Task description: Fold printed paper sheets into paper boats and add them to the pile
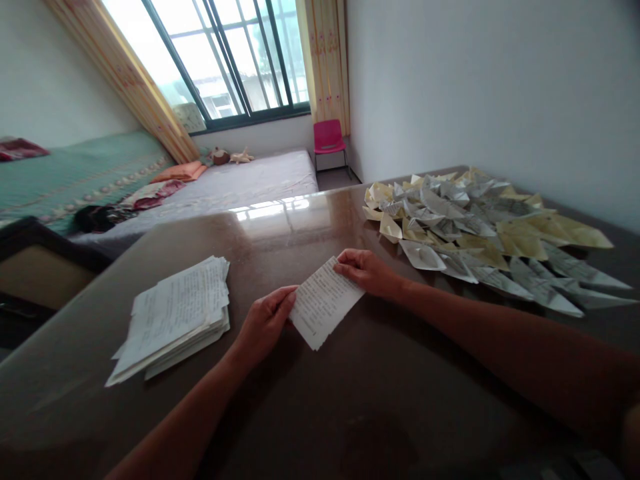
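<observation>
A folded sheet of written paper [324, 303] is held just above the dark glossy table [350, 400], between both my hands. My left hand [267, 320] pinches its near left edge with closed fingers. My right hand [365, 270] grips its far right corner, fingers curled over the top. A stack of loose written sheets [175, 317] lies to the left of my left hand. A heap of folded paper shapes [480, 230] covers the table to the right, beyond my right forearm.
Behind the table stand a bed with a pale cover [240, 187] and a green-covered bed [75, 173]. A pink chair [329, 139] sits under the barred window [225, 53]. A white wall runs along the right.
</observation>
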Available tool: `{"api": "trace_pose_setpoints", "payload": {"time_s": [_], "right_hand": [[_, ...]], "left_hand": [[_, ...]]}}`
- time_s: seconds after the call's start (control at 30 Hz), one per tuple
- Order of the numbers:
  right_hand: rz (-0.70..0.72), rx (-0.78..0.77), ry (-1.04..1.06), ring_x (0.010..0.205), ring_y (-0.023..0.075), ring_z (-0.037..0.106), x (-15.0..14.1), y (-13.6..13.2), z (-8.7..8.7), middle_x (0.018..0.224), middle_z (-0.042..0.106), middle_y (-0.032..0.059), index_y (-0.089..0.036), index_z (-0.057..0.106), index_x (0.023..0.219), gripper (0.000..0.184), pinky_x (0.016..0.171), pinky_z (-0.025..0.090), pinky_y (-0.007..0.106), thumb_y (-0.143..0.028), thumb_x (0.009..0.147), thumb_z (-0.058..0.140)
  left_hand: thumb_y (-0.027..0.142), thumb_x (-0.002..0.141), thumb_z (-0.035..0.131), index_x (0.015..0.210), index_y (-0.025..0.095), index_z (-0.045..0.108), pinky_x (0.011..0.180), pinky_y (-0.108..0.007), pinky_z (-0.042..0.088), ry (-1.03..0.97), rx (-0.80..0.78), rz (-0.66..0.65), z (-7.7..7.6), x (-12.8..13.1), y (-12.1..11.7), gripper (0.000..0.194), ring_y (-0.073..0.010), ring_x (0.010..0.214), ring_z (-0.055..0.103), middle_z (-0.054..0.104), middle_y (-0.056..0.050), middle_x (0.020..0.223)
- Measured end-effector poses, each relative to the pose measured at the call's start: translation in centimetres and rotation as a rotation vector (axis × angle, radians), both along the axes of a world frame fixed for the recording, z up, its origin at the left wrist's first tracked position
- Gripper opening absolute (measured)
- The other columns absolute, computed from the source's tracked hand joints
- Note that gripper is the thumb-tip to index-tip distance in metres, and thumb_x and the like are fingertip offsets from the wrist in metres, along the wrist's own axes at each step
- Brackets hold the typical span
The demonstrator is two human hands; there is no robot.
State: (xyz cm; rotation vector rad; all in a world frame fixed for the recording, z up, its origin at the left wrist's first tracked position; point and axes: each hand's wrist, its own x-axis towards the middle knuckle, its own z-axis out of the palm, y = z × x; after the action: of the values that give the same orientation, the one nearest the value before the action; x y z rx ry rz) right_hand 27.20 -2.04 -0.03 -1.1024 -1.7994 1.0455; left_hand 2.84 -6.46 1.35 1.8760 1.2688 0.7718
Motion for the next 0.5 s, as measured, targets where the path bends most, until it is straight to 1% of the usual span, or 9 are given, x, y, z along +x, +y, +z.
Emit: {"api": "trace_pose_setpoints", "payload": {"time_s": [0.1,0.2,0.33,0.4,0.5], "right_hand": [[-0.040,0.055,-0.117,0.062,0.0112,0.050,0.03,0.08,-0.27,0.068,0.059,0.0009,-0.014,0.062,0.080,0.023,0.055,0.037,0.023,-0.034,0.086,0.053],[-0.049,0.086,-0.189,0.061,0.0111,0.050,0.09,0.20,-0.51,0.066,0.059,0.0003,-0.014,0.063,0.080,0.021,0.055,0.035,0.023,-0.031,0.086,0.052],[-0.046,0.087,-0.218,0.060,0.0112,0.050,0.14,0.36,-0.71,0.066,0.059,0.0004,-0.013,0.063,0.081,0.020,0.055,0.035,0.023,-0.029,0.086,0.052],[-0.047,0.101,-0.222,0.061,0.0113,0.051,0.14,0.40,-0.82,0.067,0.059,0.0005,-0.013,0.063,0.081,0.020,0.056,0.036,0.023,-0.029,0.087,0.051],[-0.016,0.113,-0.190,0.064,0.0117,0.054,0.05,0.29,-0.85,0.071,0.062,0.0010,-0.014,0.063,0.083,0.020,0.058,0.039,0.024,-0.030,0.088,0.051]], "left_hand": [[0.043,0.089,0.048,0.114,0.012,0.064,0.049,-0.021,0.046,-0.041,-0.073,0.012,-0.11,0.13,0.13,0.043,-0.0112,0.055,0.053,0.062,-0.001,0.068],[0.044,0.088,0.049,0.116,0.013,0.064,0.047,-0.021,0.046,-0.039,-0.079,0.005,-0.26,0.10,0.17,0.044,-0.0102,0.052,0.051,0.060,0.000,0.066],[0.045,0.090,0.046,0.118,0.013,0.062,0.046,-0.020,0.045,-0.030,-0.077,-0.006,-0.30,0.01,0.16,0.045,-0.0093,0.050,0.051,0.062,0.000,0.068],[0.044,0.090,0.046,0.116,0.013,0.064,0.047,-0.019,0.046,-0.003,-0.051,-0.014,-0.46,-0.05,0.24,0.044,-0.0099,0.053,0.054,0.065,-0.002,0.071],[0.041,0.088,0.051,0.103,0.014,0.069,0.055,-0.021,0.050,0.052,0.045,-0.034,-0.90,-0.24,0.52,0.036,-0.0132,0.065,0.061,0.070,-0.004,0.079]]}}
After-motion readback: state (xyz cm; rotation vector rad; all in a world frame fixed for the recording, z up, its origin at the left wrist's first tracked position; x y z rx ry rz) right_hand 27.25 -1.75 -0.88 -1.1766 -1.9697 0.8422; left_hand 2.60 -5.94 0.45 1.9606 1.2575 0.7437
